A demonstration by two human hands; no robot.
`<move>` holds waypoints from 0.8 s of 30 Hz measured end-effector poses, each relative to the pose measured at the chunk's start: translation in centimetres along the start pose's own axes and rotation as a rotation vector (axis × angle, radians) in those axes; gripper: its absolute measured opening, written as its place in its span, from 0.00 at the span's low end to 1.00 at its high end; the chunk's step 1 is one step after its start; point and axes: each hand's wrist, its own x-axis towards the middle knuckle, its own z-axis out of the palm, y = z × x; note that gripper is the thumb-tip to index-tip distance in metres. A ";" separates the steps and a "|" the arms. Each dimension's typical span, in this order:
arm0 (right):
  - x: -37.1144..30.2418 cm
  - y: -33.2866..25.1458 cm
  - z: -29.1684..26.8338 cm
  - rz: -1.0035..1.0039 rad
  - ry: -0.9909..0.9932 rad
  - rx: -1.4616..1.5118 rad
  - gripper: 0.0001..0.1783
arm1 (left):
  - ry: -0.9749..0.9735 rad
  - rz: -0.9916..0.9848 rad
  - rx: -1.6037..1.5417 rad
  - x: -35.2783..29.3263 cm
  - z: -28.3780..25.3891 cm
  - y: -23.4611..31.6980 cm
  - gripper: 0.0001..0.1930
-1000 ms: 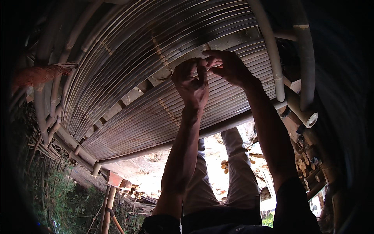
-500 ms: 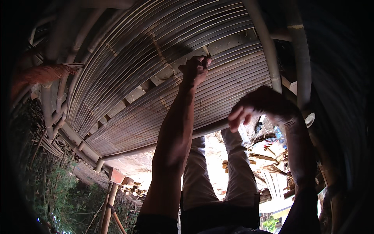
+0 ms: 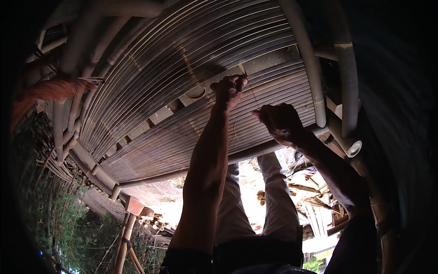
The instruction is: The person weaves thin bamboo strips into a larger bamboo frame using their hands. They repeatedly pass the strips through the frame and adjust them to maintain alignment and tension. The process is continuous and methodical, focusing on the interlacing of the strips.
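Bamboo slat panel point(image 3: 173, 68): grey-brown, striped in parallel ribs; poles point(image 3: 310, 68) pale grey; trousers point(image 3: 273, 201) light beige; fibre tuft point(image 3: 50, 89) reddish-orange

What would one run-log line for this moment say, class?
left hand: pinching at gap in bamboo slat panel | right hand: closed, just below slats, contents unclear | thin thread between hands | bamboo pole frame alongside

A curved panel of thin bamboo slats point(image 3: 150, 82) arches overhead, the strips lying close side by side and running left to right in a bend. A flat crosspiece point(image 3: 269, 61) shows through a gap between two bands of slats. A thin strand point(image 3: 253, 98) hangs taut and near upright against the slats just below it.
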 end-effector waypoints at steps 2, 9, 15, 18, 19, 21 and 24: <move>-5.1 5.9 -0.3 0.169 -0.024 -0.011 0.16 | -0.024 0.007 -0.107 -0.3 -0.1 0.0 0.24; -3.6 6.1 -0.6 0.574 -0.052 0.307 0.20 | 0.051 0.006 -0.042 -0.3 0.6 0.1 0.22; -3.9 2.3 -9.7 0.631 0.179 0.702 0.26 | 0.699 0.356 -0.225 -1.5 -0.6 0.5 0.13; -6.1 2.5 -13.3 0.790 0.426 0.434 0.24 | 0.806 -0.276 -0.672 -4.6 -2.6 1.0 0.12; -7.0 3.2 -13.9 0.739 0.631 0.440 0.22 | 0.629 -0.691 -0.908 -5.2 -4.1 0.3 0.13; -8.9 6.1 -13.9 0.605 0.781 0.515 0.21 | 0.708 -1.016 -1.361 -5.2 -6.1 -1.6 0.11; -9.2 8.2 -13.8 0.541 0.860 0.780 0.19 | 0.713 -0.894 -1.632 -4.9 -7.5 -5.9 0.14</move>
